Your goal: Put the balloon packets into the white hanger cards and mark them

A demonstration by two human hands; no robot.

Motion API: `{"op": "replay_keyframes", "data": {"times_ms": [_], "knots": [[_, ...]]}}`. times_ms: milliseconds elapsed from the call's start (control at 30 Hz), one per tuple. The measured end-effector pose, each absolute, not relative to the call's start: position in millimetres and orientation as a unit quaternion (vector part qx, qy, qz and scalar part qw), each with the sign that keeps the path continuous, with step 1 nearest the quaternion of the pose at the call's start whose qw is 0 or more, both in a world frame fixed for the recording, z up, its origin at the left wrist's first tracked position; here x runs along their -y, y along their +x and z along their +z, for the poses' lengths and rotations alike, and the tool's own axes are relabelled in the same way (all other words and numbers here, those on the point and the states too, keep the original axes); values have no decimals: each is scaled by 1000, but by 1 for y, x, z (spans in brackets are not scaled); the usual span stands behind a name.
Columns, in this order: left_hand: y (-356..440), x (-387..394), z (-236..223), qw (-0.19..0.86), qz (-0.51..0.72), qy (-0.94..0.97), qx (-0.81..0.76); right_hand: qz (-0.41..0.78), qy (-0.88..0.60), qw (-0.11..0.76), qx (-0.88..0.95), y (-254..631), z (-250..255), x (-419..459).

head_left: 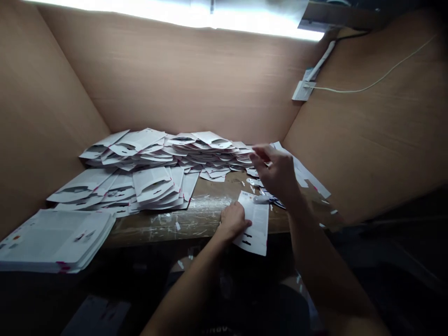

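My left hand (234,220) is closed on the left edge of a white printed card packet (255,233), its thumb lying over the front. The packet has dark hanging slots near its lower end, which juts past the table's front edge. A small pale, shiny strip (261,199) lies across its upper right part. Raised above and to the right of the packet is my right hand (276,170), its fingers curled towards the thumb. Whatever those fingertips hold, if anything, is too blurred to make out. Small shiny flat pieces (254,182) lie on the table just below that hand.
Several heaps of white card packets (150,184) cover the back and left of the table (206,205). A neat stack of flat packets (52,238) sits at the front left. White paper strips (308,172) lie at the right. Board walls (189,79) enclose three sides beneath a bright lamp (175,11).
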State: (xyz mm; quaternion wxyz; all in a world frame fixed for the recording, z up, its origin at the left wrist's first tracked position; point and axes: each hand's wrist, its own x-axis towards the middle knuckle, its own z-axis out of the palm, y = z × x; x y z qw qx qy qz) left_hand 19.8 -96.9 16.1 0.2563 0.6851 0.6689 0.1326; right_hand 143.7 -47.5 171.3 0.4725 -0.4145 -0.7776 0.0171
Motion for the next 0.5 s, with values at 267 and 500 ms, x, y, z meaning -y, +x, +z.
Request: {"op": "replay_keyframes", "data": {"times_ms": [267,500], "knots": [[9,113,-3,234,166,713,-639,306,-704,382,515,216,-28,172],[-31,164,-18,430,493,487,-579,636,-469,547,277,176,-30,215]]}}
